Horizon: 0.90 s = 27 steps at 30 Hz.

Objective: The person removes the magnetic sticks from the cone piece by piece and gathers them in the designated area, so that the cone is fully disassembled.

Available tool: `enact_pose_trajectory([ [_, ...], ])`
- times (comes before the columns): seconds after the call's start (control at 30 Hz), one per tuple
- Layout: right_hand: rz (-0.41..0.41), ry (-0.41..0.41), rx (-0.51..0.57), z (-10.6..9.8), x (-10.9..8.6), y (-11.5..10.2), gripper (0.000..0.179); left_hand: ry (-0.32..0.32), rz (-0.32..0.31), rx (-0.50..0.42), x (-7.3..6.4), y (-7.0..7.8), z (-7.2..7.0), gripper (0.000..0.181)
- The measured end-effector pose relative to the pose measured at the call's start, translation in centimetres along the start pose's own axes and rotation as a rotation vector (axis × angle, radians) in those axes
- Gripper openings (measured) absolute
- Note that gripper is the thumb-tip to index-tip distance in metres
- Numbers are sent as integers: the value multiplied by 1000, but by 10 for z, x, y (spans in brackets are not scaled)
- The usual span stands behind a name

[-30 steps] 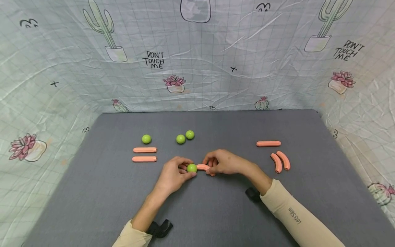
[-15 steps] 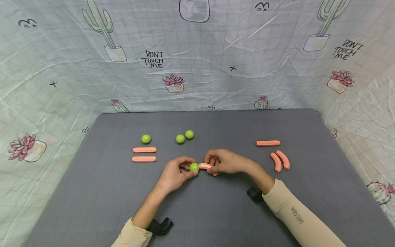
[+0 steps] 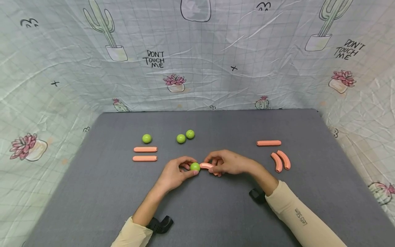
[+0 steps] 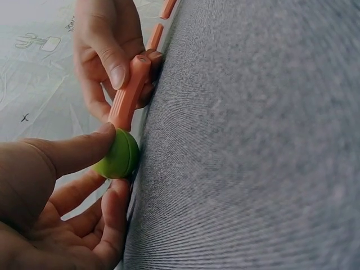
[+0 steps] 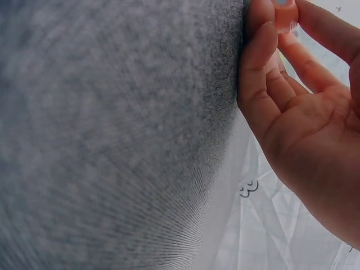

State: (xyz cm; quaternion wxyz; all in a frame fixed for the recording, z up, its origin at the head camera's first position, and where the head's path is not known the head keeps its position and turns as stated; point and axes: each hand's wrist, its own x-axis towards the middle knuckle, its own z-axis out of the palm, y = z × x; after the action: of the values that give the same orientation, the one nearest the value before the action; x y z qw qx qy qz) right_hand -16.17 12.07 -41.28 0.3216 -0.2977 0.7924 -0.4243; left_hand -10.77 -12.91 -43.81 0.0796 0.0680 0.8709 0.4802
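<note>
Near the middle of the table my left hand (image 3: pixel 175 174) pinches a green ball (image 3: pixel 195 166) between thumb and fingers. A seam line runs round this ball (image 4: pixel 119 154) in the left wrist view. My right hand (image 3: pixel 230 163) grips a curved, ridged orange stick (image 3: pixel 206 165) by its right part. The stick's (image 4: pixel 130 93) left end meets the ball, close over the table. In the right wrist view, the fingers of my right hand (image 5: pixel 304 112) hide most of the stick, with one end (image 5: pixel 286 16) showing at the top.
Back left lie two straight orange sticks (image 3: pixel 145 149) and a green ball (image 3: pixel 146 138). Two more green balls (image 3: pixel 181 138) sit back centre. At right are a straight stick (image 3: pixel 268 143) and two curved sticks (image 3: pixel 276 162). A printed cloth (image 3: pixel 203 61) surrounds the grey table (image 3: pixel 197 212).
Both hands have shifted slightly to the right, carrying the green ball and the curved stick with them. The other balls and sticks have stayed in place.
</note>
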Motion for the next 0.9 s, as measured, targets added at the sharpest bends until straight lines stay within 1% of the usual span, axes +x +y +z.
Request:
enact_pose_trajectory([
  [0.2, -6, -1, 33, -1, -1, 2, 28, 4, -13, -19, 0, -1, 0, 26],
  [0.3, -5, -6, 43, -2, -2, 3, 30, 3, -8, -25, -1, 0, 0, 26],
  [0.5, 2, -14, 50, -3, -6, 4, 44, 4, -11, -27, -1, -2, 1, 26],
  [0.6, 6, -5, 51, -5, -9, 4, 48, 11, -10, -22, -1, -2, 2, 26],
  [0.9, 14, 32, 64, -12, -20, 9, 49, 15, -16, -14, 0, -4, 3, 27],
])
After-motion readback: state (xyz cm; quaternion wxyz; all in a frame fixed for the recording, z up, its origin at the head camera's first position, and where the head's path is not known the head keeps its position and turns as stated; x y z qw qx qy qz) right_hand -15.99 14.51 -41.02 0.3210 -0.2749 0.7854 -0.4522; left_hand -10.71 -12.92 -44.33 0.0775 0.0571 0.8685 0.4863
